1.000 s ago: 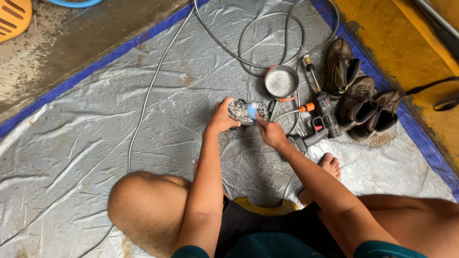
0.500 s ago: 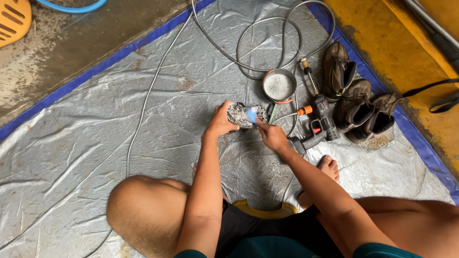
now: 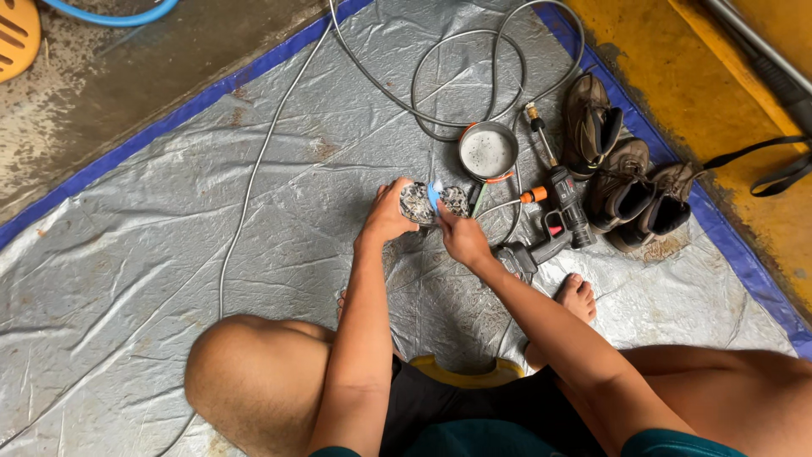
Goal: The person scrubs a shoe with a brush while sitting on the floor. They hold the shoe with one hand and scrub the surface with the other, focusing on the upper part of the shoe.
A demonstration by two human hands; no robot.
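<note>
I sit on a silver tarp [image 3: 169, 279] with my knees spread. My left hand [image 3: 387, 213] grips a muddy shoe [image 3: 416, 203], held sole-up a little above the tarp. My right hand [image 3: 463, 237] holds a small blue brush [image 3: 433, 196] whose head rests on the shoe's sole. Both hands meet over the middle of the tarp, just left of a spray gun.
A black and orange spray gun [image 3: 554, 222] lies right of my hands, its grey hose [image 3: 440, 76] coiled beyond. A small round pan [image 3: 488, 152] sits by it. Three brown shoes [image 3: 626, 173] lie at the right. Yellow floor [image 3: 727, 101] borders the tarp's blue edge.
My hands have stayed on the shoe; the right hand shifted the brush slightly across the sole. The camera view moved a little.
</note>
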